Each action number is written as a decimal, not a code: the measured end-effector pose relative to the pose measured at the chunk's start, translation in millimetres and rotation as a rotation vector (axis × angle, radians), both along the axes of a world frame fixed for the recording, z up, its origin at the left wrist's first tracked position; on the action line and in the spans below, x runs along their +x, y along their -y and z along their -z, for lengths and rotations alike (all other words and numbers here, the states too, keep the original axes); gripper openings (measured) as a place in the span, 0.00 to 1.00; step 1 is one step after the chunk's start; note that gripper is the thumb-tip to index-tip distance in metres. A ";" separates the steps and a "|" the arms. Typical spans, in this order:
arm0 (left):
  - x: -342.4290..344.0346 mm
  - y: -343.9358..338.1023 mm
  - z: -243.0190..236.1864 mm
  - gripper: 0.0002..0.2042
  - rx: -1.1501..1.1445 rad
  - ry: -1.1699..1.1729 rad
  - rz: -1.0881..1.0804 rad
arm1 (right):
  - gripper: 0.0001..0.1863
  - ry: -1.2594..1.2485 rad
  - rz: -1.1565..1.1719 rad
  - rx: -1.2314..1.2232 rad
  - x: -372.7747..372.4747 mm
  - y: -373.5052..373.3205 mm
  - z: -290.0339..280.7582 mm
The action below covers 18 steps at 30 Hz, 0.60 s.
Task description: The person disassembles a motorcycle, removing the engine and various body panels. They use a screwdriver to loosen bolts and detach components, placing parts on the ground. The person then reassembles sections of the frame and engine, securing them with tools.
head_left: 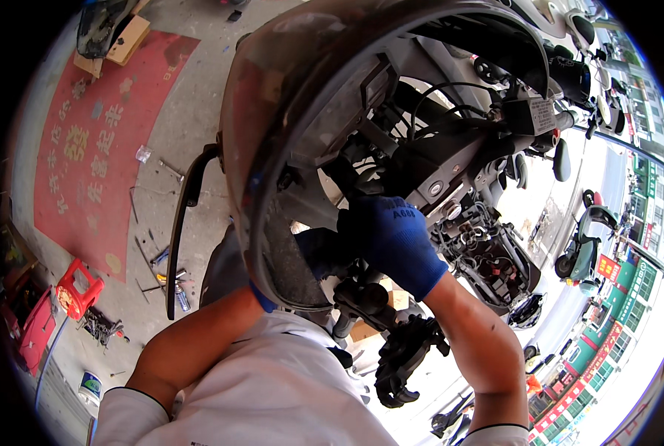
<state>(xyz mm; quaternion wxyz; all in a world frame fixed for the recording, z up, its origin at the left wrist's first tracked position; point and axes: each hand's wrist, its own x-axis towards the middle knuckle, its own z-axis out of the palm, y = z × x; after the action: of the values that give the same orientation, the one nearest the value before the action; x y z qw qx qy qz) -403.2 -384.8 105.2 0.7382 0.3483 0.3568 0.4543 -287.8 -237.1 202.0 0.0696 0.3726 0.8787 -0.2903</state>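
Note:
Both my hands wear blue work gloves and are inside the front of a motor scooter with its covers opened. My right hand [399, 238] is curled, back upward, against the black plastic panel [440, 167]; its fingertips and whatever they grip are hidden. My left hand [318, 251] reaches in under the smoked windshield [291, 275], close to the right one. It shows only dimly, and its fingers cannot be made out. Just below my hands are black handlebar fittings [369, 301]. Black cables [440, 89] loop through the cavity beyond them.
A long black curved part [187, 230] juts out left of the windshield. On the concrete floor lie a red mat [101, 149], scattered hand tools [172, 279] and a red plastic stool [79, 288]. Right stands another vehicle with exposed wiring [488, 256]; a green scooter [592, 241] is farther off.

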 end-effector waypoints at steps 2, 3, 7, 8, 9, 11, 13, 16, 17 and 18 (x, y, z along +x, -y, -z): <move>0.2 -1.1 0.0 0.18 0.003 0.033 0.007 | 0.12 -0.010 0.008 -0.012 0.3 0.2 -0.4; -0.5 -1.0 -2.3 0.18 -0.091 0.102 0.006 | 0.11 -0.010 0.011 -0.020 0.2 0.4 -0.2; -8.1 -4.3 -3.4 0.20 0.236 -0.285 0.081 | 0.10 -0.003 -0.008 0.007 1.7 0.5 0.9; -10.2 -8.2 -7.7 0.20 0.286 -0.364 0.119 | 0.10 -0.005 -0.053 0.024 2.3 -0.5 -0.3; -11.4 -11.9 -14.5 0.21 0.199 -0.334 0.176 | 0.10 -0.007 -0.098 0.041 3.5 -2.3 -2.3; -12.8 -10.3 -14.2 0.22 0.035 -0.175 0.192 | 0.10 0.007 -0.125 0.069 2.9 -3.8 -2.2; -2.9 3.0 4.3 0.21 -0.209 0.174 0.072 | 0.10 0.047 -0.084 0.082 5.4 -0.6 2.7; 9.0 9.0 14.8 0.17 -0.670 0.752 -0.225 | 0.10 0.163 -0.133 0.077 3.6 -2.6 -2.0; 9.9 10.4 13.8 0.16 -0.725 0.810 -0.275 | 0.09 0.109 -0.176 0.089 6.8 -3.9 -2.6; 10.9 13.4 13.1 0.16 -0.780 0.867 -0.331 | 0.09 0.097 -0.180 0.090 7.5 -2.5 -2.9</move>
<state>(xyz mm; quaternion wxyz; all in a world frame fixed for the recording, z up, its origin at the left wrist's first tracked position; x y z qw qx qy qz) -392.3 -398.2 92.1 0.8092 -0.2247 0.2131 0.4994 -280.3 -234.7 204.9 0.1210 0.3087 0.9163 -0.2248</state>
